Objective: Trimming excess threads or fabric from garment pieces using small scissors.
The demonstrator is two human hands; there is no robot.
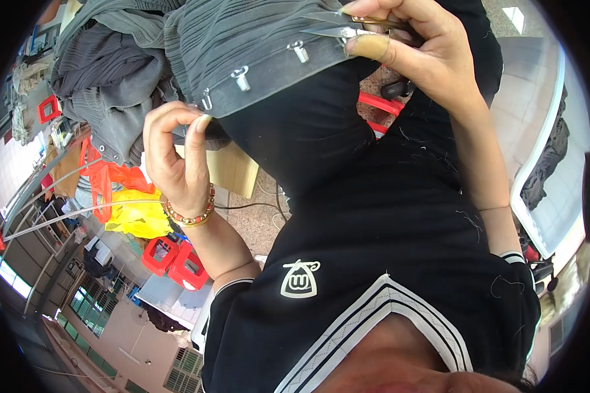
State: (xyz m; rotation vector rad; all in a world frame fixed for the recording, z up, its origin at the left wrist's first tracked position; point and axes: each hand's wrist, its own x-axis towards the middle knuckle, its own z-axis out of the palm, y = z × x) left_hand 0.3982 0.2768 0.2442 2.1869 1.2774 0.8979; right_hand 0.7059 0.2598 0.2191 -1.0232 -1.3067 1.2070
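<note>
On the left I see my left hand [177, 157] pinching the edge of the grey cloth [242, 46], near its row of little metal hooks [240, 77]. On the right, my right hand [413, 46] squeezes small silver snips [337, 29], touching the cloth's top edge.

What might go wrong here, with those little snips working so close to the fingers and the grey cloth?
1. The thread snips in the right hand sit right by a covered fingertip; a slip might nick it.
2. The blades lie against the grey pleated garment near its metal clips, so they might cut the cloth or catch on a clip.
3. The left hand only pinches the hem; the fabric could slip from it.
</note>
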